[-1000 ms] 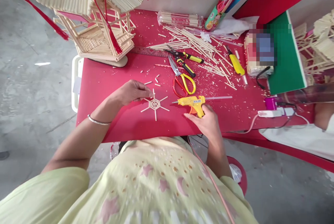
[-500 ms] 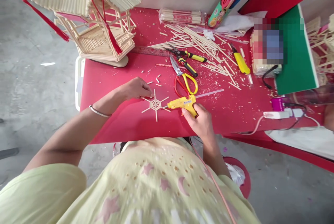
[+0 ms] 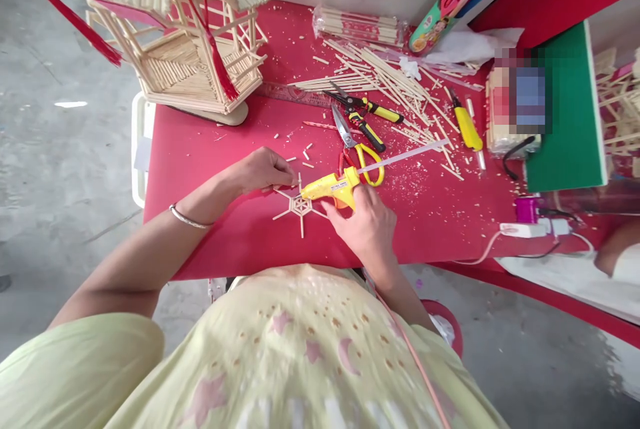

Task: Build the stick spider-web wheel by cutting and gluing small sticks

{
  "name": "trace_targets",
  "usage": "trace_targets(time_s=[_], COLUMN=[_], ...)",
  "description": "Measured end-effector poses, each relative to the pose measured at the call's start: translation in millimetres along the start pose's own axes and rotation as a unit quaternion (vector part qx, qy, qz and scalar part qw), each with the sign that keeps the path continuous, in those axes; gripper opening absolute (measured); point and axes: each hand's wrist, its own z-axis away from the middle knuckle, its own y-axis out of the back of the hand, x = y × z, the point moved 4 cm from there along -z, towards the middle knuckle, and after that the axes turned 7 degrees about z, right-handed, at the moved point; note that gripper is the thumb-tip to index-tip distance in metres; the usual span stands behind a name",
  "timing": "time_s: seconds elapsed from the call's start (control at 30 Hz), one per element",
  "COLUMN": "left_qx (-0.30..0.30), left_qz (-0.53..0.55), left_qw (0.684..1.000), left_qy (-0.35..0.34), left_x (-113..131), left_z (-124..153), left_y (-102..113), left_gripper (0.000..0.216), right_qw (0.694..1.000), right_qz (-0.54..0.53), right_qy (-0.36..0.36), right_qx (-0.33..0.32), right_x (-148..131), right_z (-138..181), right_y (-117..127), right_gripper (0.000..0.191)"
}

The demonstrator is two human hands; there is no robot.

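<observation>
A small wheel-shaped frame of thin wooden sticks (image 3: 301,207) lies flat on the red tabletop, its spokes reaching out past a lattice hub. My right hand (image 3: 369,221) is closed around the yellow hot glue gun (image 3: 329,187), whose nozzle points left over the hub's upper part. A long clear glue stick (image 3: 410,154) sticks out of the gun's back. At the frame's upper left, my left hand (image 3: 263,170) has its fingers pinched together; whatever they hold is too small to make out. Short cut stick pieces (image 3: 306,154) lie just beyond.
Yellow-and-red-handled scissors (image 3: 370,165), pliers-like cutters (image 3: 367,129) and a yellow knife (image 3: 467,127) lie behind the glue gun. Loose sticks (image 3: 385,75) are scattered farther back. A stick-built pavilion model (image 3: 195,75) stands at left. Another person's arm (image 3: 615,245) shows at right.
My right hand has brought the glue gun left, so its nozzle moved from beside the frame to over its hub. My left hand stays pinched near the upper-left spokes.
</observation>
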Motion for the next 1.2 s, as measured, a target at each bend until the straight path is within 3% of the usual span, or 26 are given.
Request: trace_targets(time_s=[0.1, 0.27, 0.97, 1.2], left_qx=[0.006, 0.008, 0.017, 0.016], left_qz=[0.013, 0.033, 0.029, 0.028], left_qw=[1.0, 0.999, 0.999, 0.999], left_qy=[-0.009, -0.016, -0.023, -0.02], left_x=[2.0, 0.5, -5.6, -6.9], left_z=[2.9, 4.2, 0.4, -0.4], left_y=[-2.4, -5.0, -8.1, -7.5], left_gripper=[0.014, 0.009, 0.007, 0.005], right_qw=[0.999, 0.997, 0.998, 0.995], right_qz=[0.031, 0.07, 0.051, 0.081], right_qy=[0.002, 0.024, 0.023, 0.05], right_qx=[-0.01, 0.002, -0.02, 0.009], right_x=[-5.2, -10.9, -7.4, -10.9], right_z=[-3.7, -4.2, -1.7, -1.8], right_y=[-1.6, -1.9, -3.8, -2.3], right_gripper=[0.026, 0.021, 0.022, 0.023])
